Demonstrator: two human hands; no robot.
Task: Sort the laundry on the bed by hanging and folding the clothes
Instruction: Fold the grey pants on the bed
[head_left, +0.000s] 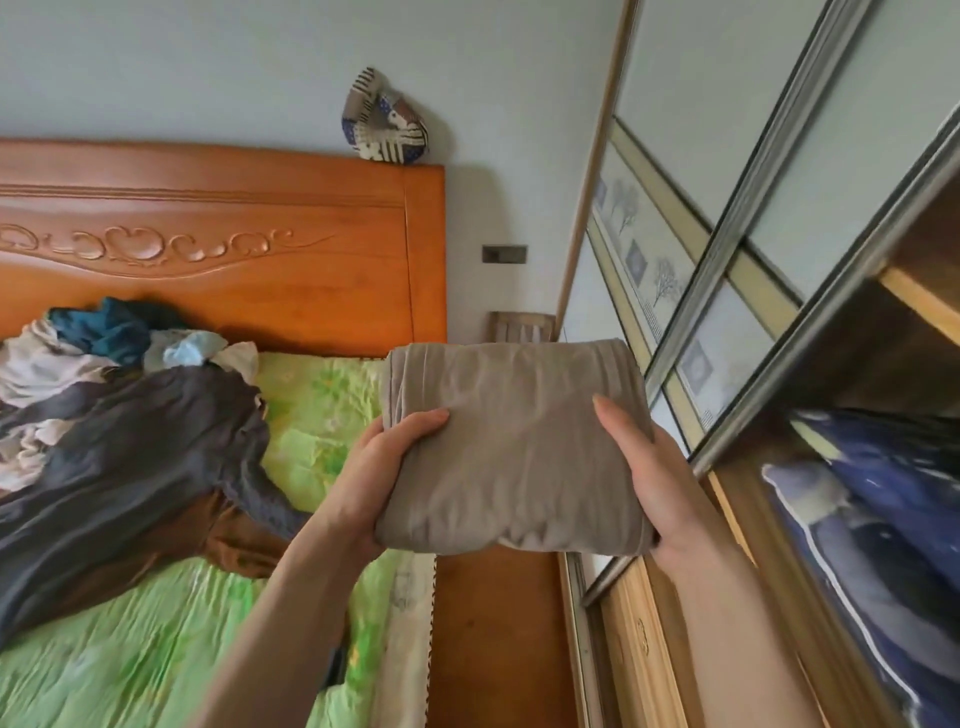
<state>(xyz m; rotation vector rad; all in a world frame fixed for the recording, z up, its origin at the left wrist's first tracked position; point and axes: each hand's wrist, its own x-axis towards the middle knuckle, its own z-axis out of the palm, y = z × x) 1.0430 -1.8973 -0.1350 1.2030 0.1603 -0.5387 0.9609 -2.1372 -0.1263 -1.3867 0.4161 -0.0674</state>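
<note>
Between bed (171, 613) and open wardrobe (857, 467), both my hands, left (379, 478) and right (660, 478), grip one folded beige garment (511, 447); unsorted laundry pile (119, 415) on bed remains, so mostly undone.

Clothes pile (104, 395) lies on the bed (322, 415) before the headboard (260, 249); wardrobe (831, 364) stands right.

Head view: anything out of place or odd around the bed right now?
Only a patchwork fabric bundle perched on the orange wooden headboard's top corner, an odd resting spot. Unsorted clothes lie heaped on the green sheet. The folded beige garment, held in both hands, looks tidy.
</note>
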